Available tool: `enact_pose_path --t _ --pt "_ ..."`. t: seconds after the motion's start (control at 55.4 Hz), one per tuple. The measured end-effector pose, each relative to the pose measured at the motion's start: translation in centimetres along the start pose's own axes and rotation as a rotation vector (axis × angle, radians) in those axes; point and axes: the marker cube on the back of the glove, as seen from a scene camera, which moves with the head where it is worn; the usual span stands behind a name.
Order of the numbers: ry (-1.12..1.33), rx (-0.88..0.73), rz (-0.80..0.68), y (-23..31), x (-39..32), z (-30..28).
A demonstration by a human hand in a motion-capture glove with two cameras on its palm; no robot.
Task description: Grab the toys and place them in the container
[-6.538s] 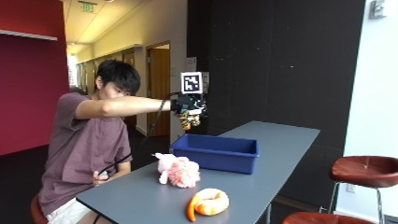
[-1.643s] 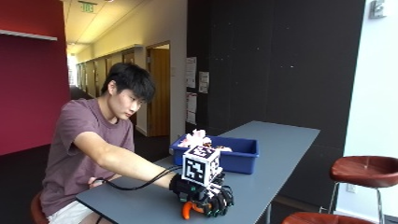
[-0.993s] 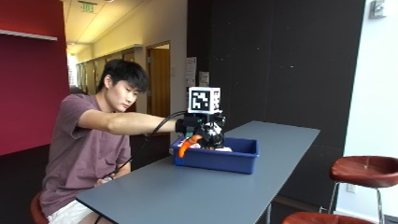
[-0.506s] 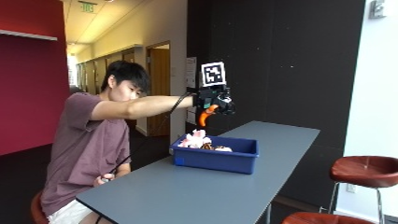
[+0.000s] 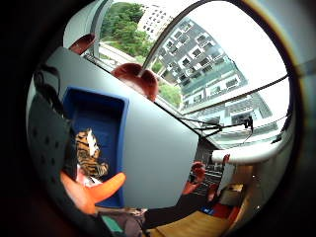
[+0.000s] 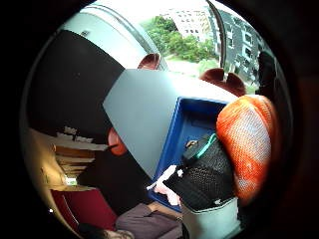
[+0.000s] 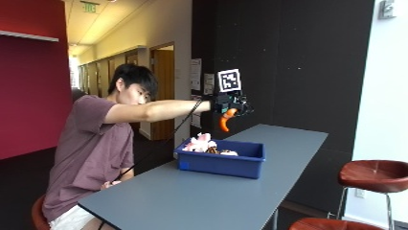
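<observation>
The gloved right hand (image 7: 231, 104) is raised high in the upper middle of the outside view, at the end of an outstretched arm, with its fingers curled round an orange mesh-covered plush toy (image 7: 224, 120). The toy's tapered orange tail hangs below the hand, well above the blue rectangular plastic container (image 7: 221, 158).

Half a second ago the hand was already up with the toy; a second ago it was low, just over the bin, and before that down at the near end of the worktop where the toy lay. So the toy has been lifted off the worktop and carried over the bin, yet it has gone up again rather than in. By my judgement this last toy is not yet delivered, and the hand needs to come down over the bin and let go.

In the thumb side palm view the toy (image 6: 247, 144) bulges rounded against the glove, its orange skin netted with a fine weave. In the little finger side view its smooth pointed tip (image 5: 94, 192) juts out over the bin.

Below it the container (image 5: 103, 123) shows hard, smooth walls. Inside lie a fluffy pink plush toy (image 7: 199, 143) and a striped tiger plush toy (image 5: 89, 155).

The grey flat worktop (image 7: 191, 196) carries the bin near its middle and shows no other toy.
</observation>
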Motion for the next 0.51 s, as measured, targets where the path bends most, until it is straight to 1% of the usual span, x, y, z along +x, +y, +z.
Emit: enact_pose_path --t 0.072,0.09,0.163,0.217,0.289,0.379,0.415,0.47,0.506 --pt "-0.014 -0.012 0.127 -0.9 -1.1 0.7" --pt "-0.003 -0.010 0.117 -1.0 -1.4 0.9" --pt "0.042 -0.031 -0.058 -0.7 -2.5 1.9" --pt "0.061 -0.092 -0.107 -0.7 -3.5 3.0" --pt "0.048 -0.164 -0.126 -0.5 -3.9 4.2" --pt "0.035 -0.173 -0.137 -0.4 -3.5 4.7" --pt "0.015 -0.177 -0.107 -0.5 -3.6 4.7" --pt "-0.024 -0.183 -0.022 -0.7 -3.7 4.4" --pt "-0.040 -0.181 -0.042 -0.4 -3.3 4.2"
